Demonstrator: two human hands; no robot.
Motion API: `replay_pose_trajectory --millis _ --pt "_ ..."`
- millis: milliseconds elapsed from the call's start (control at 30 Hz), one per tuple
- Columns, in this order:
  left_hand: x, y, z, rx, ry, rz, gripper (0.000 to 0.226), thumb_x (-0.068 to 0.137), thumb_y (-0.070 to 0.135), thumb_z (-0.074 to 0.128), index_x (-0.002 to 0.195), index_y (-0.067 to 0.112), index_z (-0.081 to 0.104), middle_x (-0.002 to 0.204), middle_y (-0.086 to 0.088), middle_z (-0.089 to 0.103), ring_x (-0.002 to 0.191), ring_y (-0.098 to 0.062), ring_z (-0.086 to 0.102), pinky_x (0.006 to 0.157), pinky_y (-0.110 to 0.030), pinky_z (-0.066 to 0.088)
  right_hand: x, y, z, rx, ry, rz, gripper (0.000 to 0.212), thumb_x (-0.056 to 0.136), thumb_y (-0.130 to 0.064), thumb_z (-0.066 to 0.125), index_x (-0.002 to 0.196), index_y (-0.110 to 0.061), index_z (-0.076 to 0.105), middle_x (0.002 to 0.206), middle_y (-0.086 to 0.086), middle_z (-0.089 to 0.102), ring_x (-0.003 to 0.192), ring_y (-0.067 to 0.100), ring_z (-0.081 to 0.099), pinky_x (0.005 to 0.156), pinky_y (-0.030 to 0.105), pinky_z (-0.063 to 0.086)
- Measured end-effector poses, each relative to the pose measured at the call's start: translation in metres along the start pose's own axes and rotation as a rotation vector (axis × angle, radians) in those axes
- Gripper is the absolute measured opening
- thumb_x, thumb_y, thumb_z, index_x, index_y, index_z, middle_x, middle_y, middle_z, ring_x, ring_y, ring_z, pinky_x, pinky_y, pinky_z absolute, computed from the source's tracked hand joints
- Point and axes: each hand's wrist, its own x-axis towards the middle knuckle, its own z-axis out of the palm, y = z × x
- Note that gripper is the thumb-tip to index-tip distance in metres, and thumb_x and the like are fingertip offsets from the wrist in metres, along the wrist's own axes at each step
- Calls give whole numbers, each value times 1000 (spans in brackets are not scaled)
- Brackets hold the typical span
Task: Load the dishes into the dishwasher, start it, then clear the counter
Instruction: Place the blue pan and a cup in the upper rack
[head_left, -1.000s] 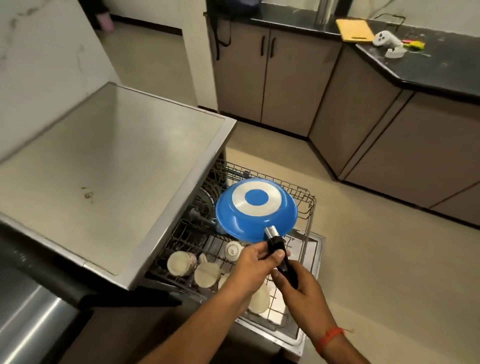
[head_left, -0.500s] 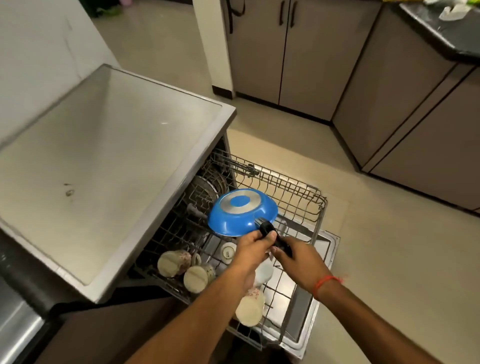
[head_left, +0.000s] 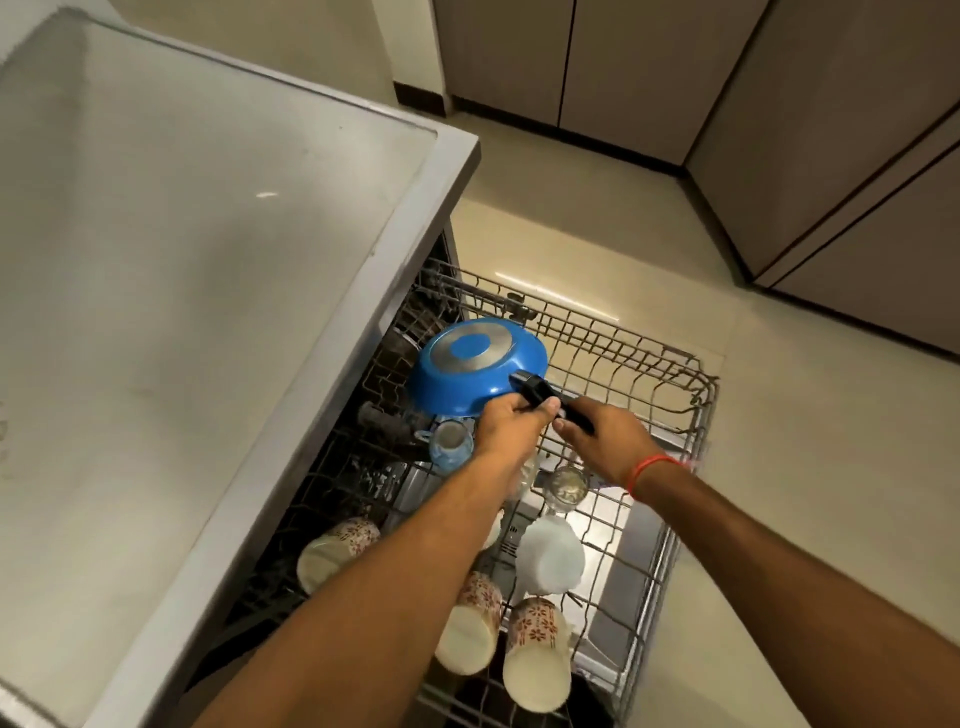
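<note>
The blue pan (head_left: 475, 366) is upside down over the far left part of the pulled-out dishwasher rack (head_left: 696, 415), its black handle (head_left: 545, 397) pointing right and near. The left hand (head_left: 511, 423) grips the handle close to the pan; the right hand (head_left: 605, 441), a red thread (head_left: 652, 470) round its wrist, curls round the handle's outer end. Under the forearms lie patterned mugs (head_left: 535, 654), a white cup (head_left: 550, 561), a glass (head_left: 566, 486) and a bluish jar (head_left: 451, 447). The steel countertop (head_left: 182, 260) overhangs the rack's left side.
</note>
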Motion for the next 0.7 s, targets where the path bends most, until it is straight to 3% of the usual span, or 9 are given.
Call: replay_pose_trajectory --millis 67,167,400,567,700 --pt "14 -4 3 32 24 -12 22 90 25 75 108 12 73 103 -2 77 105 -19 69 100 -37 52 15 6 2 7 -28 13 33 99 -41 55 124 -21 64 99 6 70 87 22 64 76 34 52" --pt "27 -10 8 71 59 4 20 87 28 77 103 16 75 96 2 78 99 -18 71 99 -43 55 25 14 3 50 -56 27 39 100 -41 53 134 -24 59 102 3 68 86 17 62 74 29 47" --pt "42 -10 18 166 41 -38 21 92 25 72 112 17 71 105 2 76 102 -17 69 98 -39 53 43 30 13 61 -59 75 42 101 -38 53 141 -26 52 114 6 68 91 16 61 76 27 45" --pt "45 3 24 241 -87 -127 40 92 28 68 130 18 60 122 -2 68 115 -21 61 95 -34 48 60 43 14 21 -40 113 36 101 -37 52 137 -29 55 100 5 68 82 19 63 67 27 50" --pt "46 6 27 276 -148 -193 50 91 34 65 137 17 52 127 -4 62 118 -24 58 103 -45 48 69 57 17 -23 -50 135 34 101 -35 53 134 -31 56 97 2 64 81 17 61 66 27 50"
